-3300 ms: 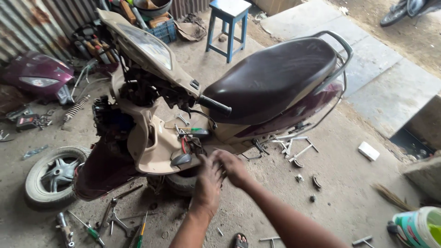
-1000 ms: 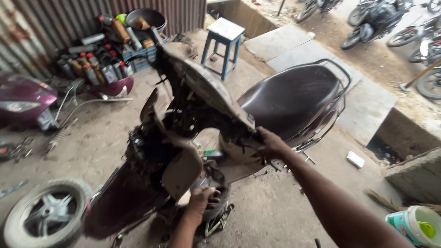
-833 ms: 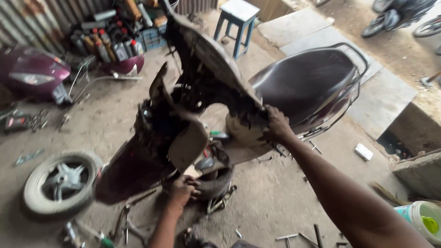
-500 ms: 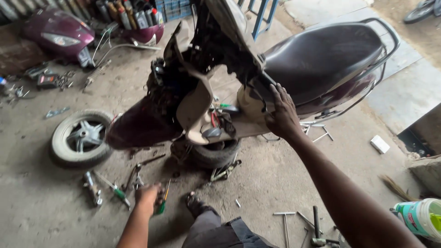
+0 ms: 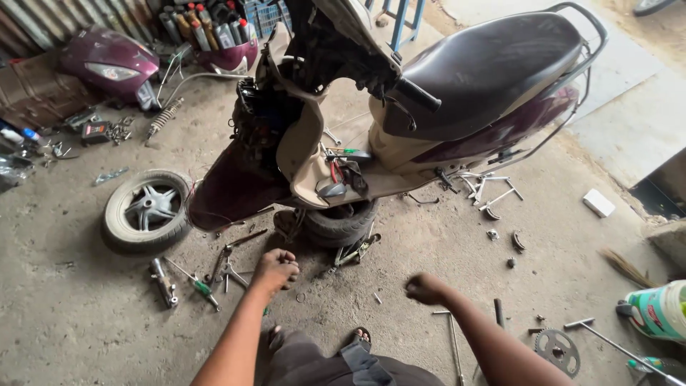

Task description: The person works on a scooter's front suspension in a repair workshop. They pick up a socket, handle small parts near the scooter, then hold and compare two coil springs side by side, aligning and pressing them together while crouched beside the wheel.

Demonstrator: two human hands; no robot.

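Both grips hang low over the concrete floor (image 5: 443,243) in front of a half-stripped scooter (image 5: 400,121). Left hand (image 5: 275,269) is curled into a loose fist, knuckles up; whether anything sits inside it cannot be told. It hovers near a pair of pliers (image 5: 229,270) and a green-handled screwdriver (image 5: 199,284), touching neither. Right hand (image 5: 425,288) is also curled shut, and nothing shows in it; it hangs above bare floor, near a T-handle wrench (image 5: 451,336) and a few loose bolts (image 5: 376,297).

Just beyond the hands, the scooter's front tyre (image 5: 341,223) rests on the floor under the beige leg shield (image 5: 304,154), with a small bracket (image 5: 354,250) lying against it. A loose wheel (image 5: 146,211) lies flat to the left, well apart from the scooter. A shock absorber (image 5: 163,282) lies beside the screwdriver. To the right sit a sprocket (image 5: 557,350), more wrenches (image 5: 493,191) and a white tub (image 5: 661,311). A maroon body panel (image 5: 107,64) and bottles (image 5: 207,28) lie at the back.
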